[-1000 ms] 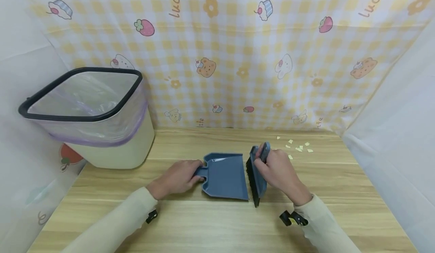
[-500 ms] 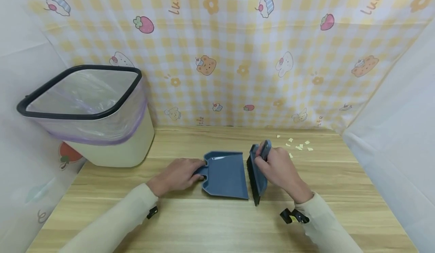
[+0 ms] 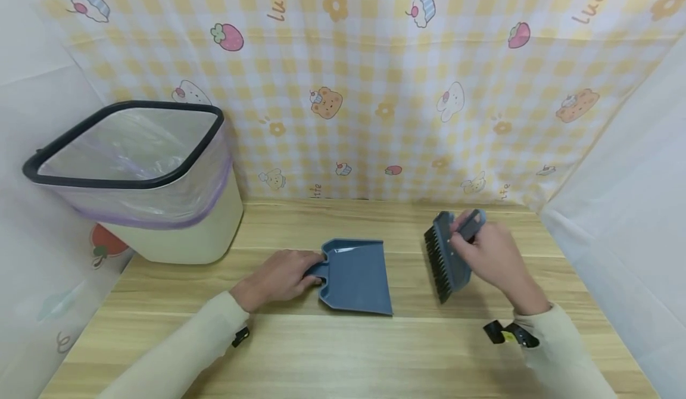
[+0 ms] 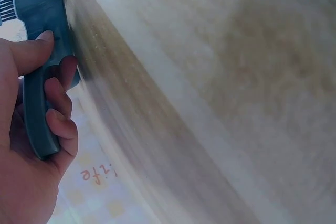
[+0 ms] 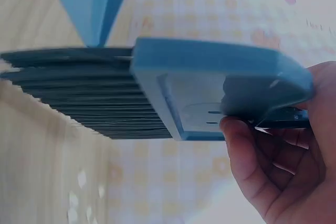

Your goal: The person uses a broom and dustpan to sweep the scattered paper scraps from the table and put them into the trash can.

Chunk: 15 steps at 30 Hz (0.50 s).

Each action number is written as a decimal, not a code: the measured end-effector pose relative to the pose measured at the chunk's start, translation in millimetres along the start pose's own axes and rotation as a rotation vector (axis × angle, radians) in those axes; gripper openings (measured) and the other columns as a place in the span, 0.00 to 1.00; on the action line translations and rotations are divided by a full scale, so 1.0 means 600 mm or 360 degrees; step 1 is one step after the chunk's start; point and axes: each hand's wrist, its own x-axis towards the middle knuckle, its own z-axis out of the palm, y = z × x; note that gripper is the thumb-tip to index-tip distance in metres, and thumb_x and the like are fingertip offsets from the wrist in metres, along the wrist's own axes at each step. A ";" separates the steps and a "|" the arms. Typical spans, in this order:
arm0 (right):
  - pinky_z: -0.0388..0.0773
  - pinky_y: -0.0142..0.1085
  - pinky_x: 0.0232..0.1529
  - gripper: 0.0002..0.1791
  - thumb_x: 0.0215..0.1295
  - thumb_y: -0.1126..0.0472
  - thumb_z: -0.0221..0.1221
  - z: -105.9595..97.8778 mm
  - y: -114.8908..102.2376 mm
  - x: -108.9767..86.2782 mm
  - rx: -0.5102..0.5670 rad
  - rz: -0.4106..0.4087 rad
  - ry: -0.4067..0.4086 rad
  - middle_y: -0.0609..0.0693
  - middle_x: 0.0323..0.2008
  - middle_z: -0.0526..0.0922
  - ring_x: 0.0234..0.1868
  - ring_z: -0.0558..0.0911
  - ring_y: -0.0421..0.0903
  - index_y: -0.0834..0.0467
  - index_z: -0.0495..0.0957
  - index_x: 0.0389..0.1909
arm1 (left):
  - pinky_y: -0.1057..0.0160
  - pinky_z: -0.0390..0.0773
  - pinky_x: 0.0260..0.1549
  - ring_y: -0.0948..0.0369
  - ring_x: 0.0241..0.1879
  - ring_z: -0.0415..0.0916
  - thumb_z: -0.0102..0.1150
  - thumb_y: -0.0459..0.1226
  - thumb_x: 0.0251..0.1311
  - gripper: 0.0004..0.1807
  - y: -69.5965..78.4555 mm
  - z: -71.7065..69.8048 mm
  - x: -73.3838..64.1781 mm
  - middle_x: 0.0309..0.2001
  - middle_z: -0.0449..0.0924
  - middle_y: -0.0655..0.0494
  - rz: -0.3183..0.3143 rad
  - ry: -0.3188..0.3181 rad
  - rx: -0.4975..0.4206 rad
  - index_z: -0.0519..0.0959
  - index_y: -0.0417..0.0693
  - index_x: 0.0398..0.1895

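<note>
My left hand (image 3: 281, 277) grips the short handle of a blue-grey dustpan (image 3: 356, 277), which sits on the wooden table with its wide lip facing right. In the left wrist view, thumb and fingers wrap round that handle (image 4: 39, 114). With my right hand (image 3: 495, 259) I hold a matching hand brush (image 3: 455, 262), tilted so that its dark bristles (image 3: 436, 265) point left and down. A gap of bare wood separates brush and dustpan. Small pale scraps (image 5: 73, 200) show on the table in the right wrist view; in the head view the brush and hand hide them.
A cream bin (image 3: 182, 250) with a black rim and a clear liner stands at the back left of the table (image 3: 321, 351). Behind the table hangs a yellow checked cloth (image 3: 364, 137). White sheets close off both sides.
My right hand has carried the brush away from the dustpan's lip, to the right and slightly back, over the scraps, turning the bristles more into view. The left hand and dustpan stay put.
</note>
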 end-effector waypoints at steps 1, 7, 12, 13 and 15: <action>0.67 0.35 0.15 0.04 0.67 0.69 0.62 -0.009 0.008 -0.001 -0.0031 0.0022 0.0000 0.48 0.24 0.85 0.13 0.66 0.35 0.61 0.84 0.39 | 0.48 0.89 0.48 0.51 0.49 0.90 0.67 0.40 0.77 0.18 0.000 0.000 0.000 0.55 0.89 0.44 0.0000 0.0002 0.0003 0.83 0.36 0.61; 0.66 0.37 0.16 0.05 0.72 0.66 0.63 -0.059 0.058 -0.007 -0.0196 0.0125 -0.0078 0.45 0.18 0.80 0.13 0.67 0.39 0.63 0.85 0.43 | 0.48 0.89 0.48 0.51 0.49 0.90 0.67 0.39 0.77 0.18 0.002 0.000 0.000 0.55 0.89 0.44 0.0000 -0.0001 0.0048 0.83 0.36 0.61; 0.68 0.42 0.16 0.06 0.71 0.65 0.67 -0.085 0.104 -0.005 -0.0380 0.0124 -0.0096 0.46 0.15 0.77 0.13 0.69 0.42 0.65 0.86 0.42 | 0.49 0.89 0.46 0.52 0.47 0.90 0.68 0.39 0.77 0.17 0.006 -0.003 0.003 0.53 0.89 0.45 0.0010 -0.0011 0.0090 0.83 0.36 0.60; 0.68 0.44 0.16 0.06 0.70 0.65 0.68 -0.088 0.113 -0.004 -0.0414 0.0121 -0.0091 0.47 0.14 0.77 0.13 0.69 0.43 0.64 0.87 0.41 | 0.49 0.89 0.46 0.52 0.47 0.90 0.68 0.39 0.77 0.17 0.006 -0.003 0.003 0.53 0.89 0.45 0.0012 -0.0013 0.0099 0.83 0.36 0.60; 0.69 0.46 0.16 0.05 0.69 0.65 0.68 -0.092 0.127 -0.002 -0.0457 0.0137 -0.0085 0.48 0.13 0.76 0.13 0.69 0.45 0.64 0.87 0.40 | 0.49 0.89 0.45 0.52 0.46 0.89 0.67 0.39 0.77 0.17 0.008 -0.004 0.004 0.52 0.89 0.45 0.0019 -0.0017 0.0113 0.83 0.36 0.60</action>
